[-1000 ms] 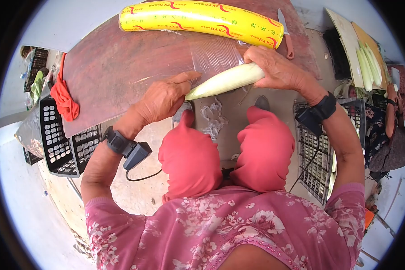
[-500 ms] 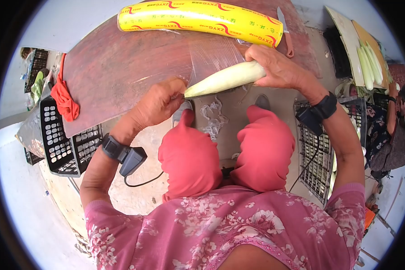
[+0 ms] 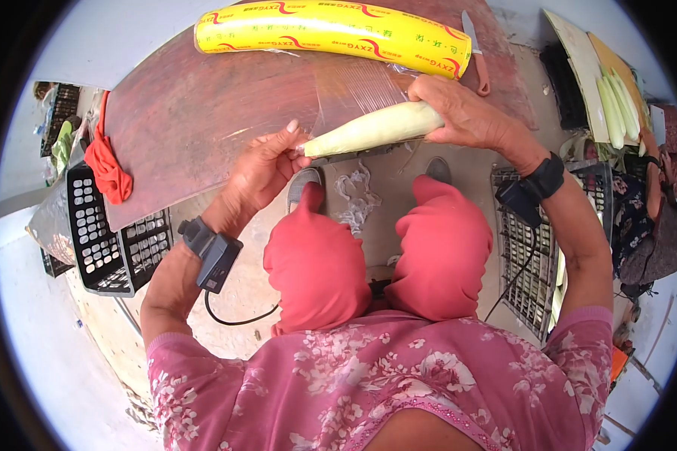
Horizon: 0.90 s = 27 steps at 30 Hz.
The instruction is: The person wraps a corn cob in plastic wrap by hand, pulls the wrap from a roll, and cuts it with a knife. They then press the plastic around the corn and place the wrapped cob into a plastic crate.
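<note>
A pale green, tapered vegetable stem (image 3: 376, 129) lies slantwise between my hands, just over the near edge of the table. Its thick end is gripped by my right hand (image 3: 462, 113). At the narrow tip, the curled fingers of my left hand (image 3: 271, 158) touch the stem, with the thumb raised off it. A sheet of clear cling film (image 3: 357, 90) stretches from the stem back toward a large yellow cling film roll (image 3: 335, 31). Some film seems bunched at the left fingertips, though this is hard to make out.
Beyond the roll's right end lies a knife (image 3: 477, 56) on the reddish table (image 3: 203, 113). An orange-red cloth (image 3: 107, 165) hangs at the left edge above a black crate (image 3: 98, 225). Right of my legs stands another crate (image 3: 523, 263). Several pale stems (image 3: 617, 109) lean on a board; another person's arm (image 3: 651, 169) is nearby.
My left hand has turned palm upward and its thumb has lifted away from the stem's tip. The right hand keeps its grip almost unmoved. The yellow roll has turned slightly.
</note>
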### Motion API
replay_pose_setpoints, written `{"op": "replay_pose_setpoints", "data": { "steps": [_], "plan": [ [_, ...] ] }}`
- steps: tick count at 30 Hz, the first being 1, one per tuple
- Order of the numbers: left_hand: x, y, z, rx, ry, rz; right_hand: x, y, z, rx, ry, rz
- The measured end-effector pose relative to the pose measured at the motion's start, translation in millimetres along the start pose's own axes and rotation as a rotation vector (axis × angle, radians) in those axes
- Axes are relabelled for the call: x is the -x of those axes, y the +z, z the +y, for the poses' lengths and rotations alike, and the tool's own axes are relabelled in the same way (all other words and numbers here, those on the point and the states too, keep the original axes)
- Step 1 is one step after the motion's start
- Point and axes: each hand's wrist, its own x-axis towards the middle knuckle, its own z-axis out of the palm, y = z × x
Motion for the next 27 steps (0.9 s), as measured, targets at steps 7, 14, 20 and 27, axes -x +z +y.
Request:
{"op": "replay_pose_setpoints", "data": {
  "steps": [7,14,20,27],
  "plan": [
    [-17.5,12.7,-9.6,-0.173,0.014,0.083,-0.5,-2.8,-1.0,0.021,0.005,-0.029],
    [-14.9,14.8,-12.0,-0.346,0.065,0.173,-0.9,1.2,-0.8,0.019,-0.006,0.016],
    [-3.4,20.6,-3.3,-0.437,0.075,0.236,-2.0,1.3,-0.9,0.041,-0.016,0.0],
    [-5.5,-3.4,-1.2,-0.405,0.043,0.208,-2.1,0.2,-0.8,0.032,0.042,-0.049]
  ]
}}
